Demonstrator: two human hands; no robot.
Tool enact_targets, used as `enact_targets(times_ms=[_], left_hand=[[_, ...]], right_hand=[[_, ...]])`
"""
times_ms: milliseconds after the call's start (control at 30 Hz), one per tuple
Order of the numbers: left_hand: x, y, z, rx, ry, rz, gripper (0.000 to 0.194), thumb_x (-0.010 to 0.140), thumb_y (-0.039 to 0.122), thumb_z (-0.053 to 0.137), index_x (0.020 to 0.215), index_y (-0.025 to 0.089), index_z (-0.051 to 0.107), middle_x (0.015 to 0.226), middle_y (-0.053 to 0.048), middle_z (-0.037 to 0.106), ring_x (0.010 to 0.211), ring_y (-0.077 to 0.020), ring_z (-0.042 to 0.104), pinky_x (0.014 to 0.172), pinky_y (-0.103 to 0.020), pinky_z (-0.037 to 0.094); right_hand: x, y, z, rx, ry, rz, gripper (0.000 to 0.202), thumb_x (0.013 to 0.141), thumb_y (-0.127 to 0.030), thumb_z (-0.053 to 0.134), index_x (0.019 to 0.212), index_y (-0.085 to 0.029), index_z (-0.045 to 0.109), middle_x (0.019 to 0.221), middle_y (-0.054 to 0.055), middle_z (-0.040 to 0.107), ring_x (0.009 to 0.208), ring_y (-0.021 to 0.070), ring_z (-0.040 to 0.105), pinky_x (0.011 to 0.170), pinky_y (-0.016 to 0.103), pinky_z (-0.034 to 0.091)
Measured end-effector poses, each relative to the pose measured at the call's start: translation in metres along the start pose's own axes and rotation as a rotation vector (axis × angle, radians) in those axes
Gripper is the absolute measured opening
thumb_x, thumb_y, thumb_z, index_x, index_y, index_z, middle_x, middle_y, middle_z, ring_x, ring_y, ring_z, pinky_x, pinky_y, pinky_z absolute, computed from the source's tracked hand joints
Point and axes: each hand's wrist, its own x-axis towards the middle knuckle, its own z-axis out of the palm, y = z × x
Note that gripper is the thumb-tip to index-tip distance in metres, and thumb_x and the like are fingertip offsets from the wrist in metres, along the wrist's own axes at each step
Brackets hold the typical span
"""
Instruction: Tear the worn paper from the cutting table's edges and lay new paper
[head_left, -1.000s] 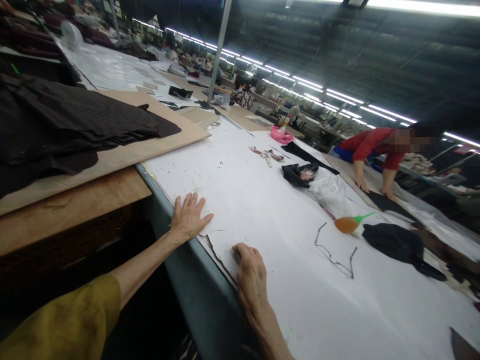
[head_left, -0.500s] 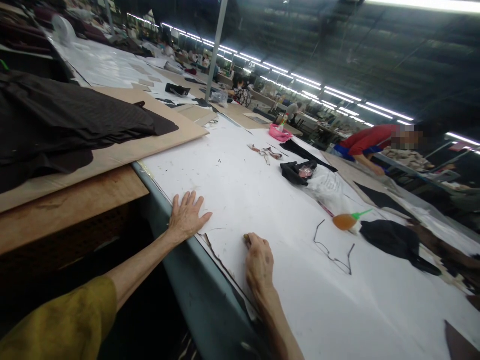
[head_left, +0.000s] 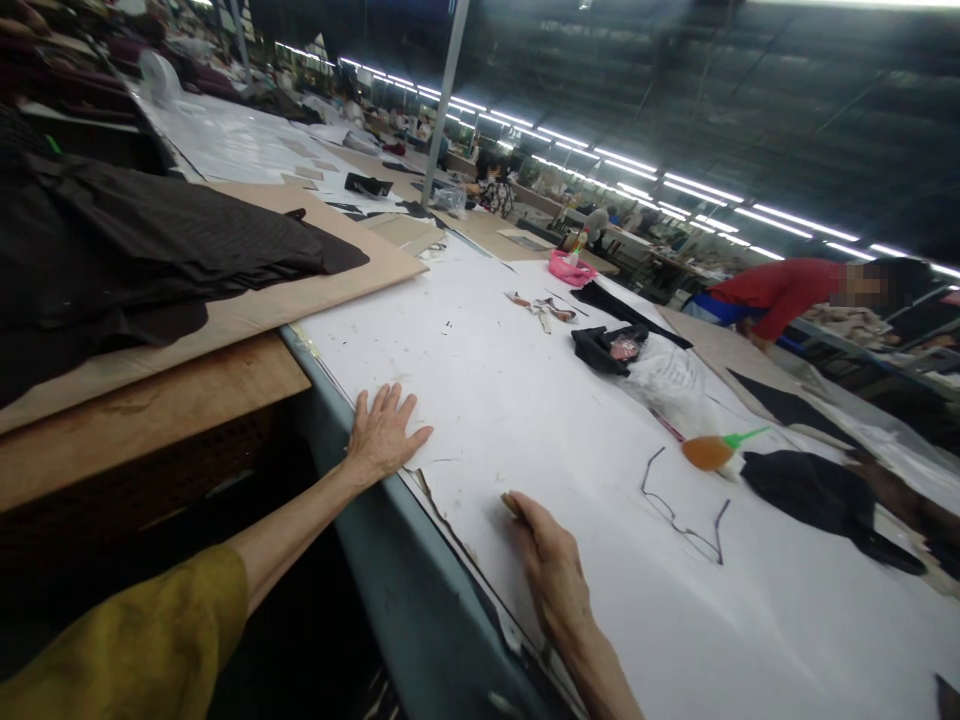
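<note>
My left hand (head_left: 384, 432) lies flat on the white sheet (head_left: 480, 370) that covers the table, fingers spread, close to the table's near edge. Nearer to me and to the right, my right hand (head_left: 549, 560) is closed with its side against the sheet. A small brownish piece (head_left: 512, 503) sticks out at its fingertips; what it is I cannot make out. Between the hands the sheet's edge is torn and ragged. To the right of my right hand lies a pair of eyeglasses (head_left: 686, 530).
An orange bottle with a green nozzle (head_left: 709, 452), a black cap (head_left: 814, 495), a clear plastic bag (head_left: 671, 385) and a pink bag (head_left: 571, 268) lie on the right side. Dark fabric (head_left: 180, 240) covers a board at left. A person in red (head_left: 787, 290) bends over farther off.
My right hand has slid slightly nearer to me along the sheet and turned, its fingers still closed. My left hand stays flat. The view has shifted a little.
</note>
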Motion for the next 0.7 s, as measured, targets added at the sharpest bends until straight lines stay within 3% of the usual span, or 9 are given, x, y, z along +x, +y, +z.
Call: enact_targets(times_ms=[100,233,533,700], left_hand=[[0.0,-0.001,0.0,-0.001,-0.006,-0.007,0.057,0.085,0.057,0.036,0.128,0.02,0.045,0.141,-0.013,0.038,0.132,-0.0307,0.027,0.108,-0.053,0.013],[0.0,-0.001,-0.002,-0.005,-0.009,-0.009,0.057,0.085,0.057,0.035,0.127,0.02,0.046,0.14,-0.013,0.039,0.132,-0.0309,0.028,0.107,-0.053,0.014],[0.0,0.0,-0.003,-0.014,-0.006,-0.016,0.057,0.084,0.057,0.038,0.127,0.02,0.046,0.14,-0.014,0.04,0.132,-0.0302,0.029,0.108,-0.053,0.014],[-0.001,-0.001,-0.001,-0.013,-0.007,-0.016,0.058,0.085,0.058,0.036,0.128,0.021,0.046,0.141,-0.013,0.038,0.133,-0.0294,0.027,0.109,-0.052,0.011]], right_hand=[[0.028,0.011,0.002,-0.038,0.037,-0.041,0.032,0.088,-0.018,0.036,0.114,-0.015,0.053,0.11,0.008,0.059,0.1,0.0205,0.055,0.088,0.036,0.046],[0.053,0.006,0.009,-0.069,-0.067,-0.201,0.037,0.082,-0.009,0.035,0.109,-0.019,0.059,0.113,0.005,0.059,0.105,0.0209,0.051,0.094,0.038,0.041],[-0.009,0.012,-0.005,-0.183,-0.113,-0.253,0.053,0.077,0.0,0.028,0.123,-0.013,0.052,0.125,0.008,0.051,0.115,0.0243,0.041,0.095,0.044,0.04],[0.025,0.008,-0.008,-0.161,-0.111,-0.261,0.048,0.077,0.0,0.031,0.115,-0.018,0.054,0.115,0.006,0.056,0.108,0.0213,0.047,0.093,0.038,0.042]])
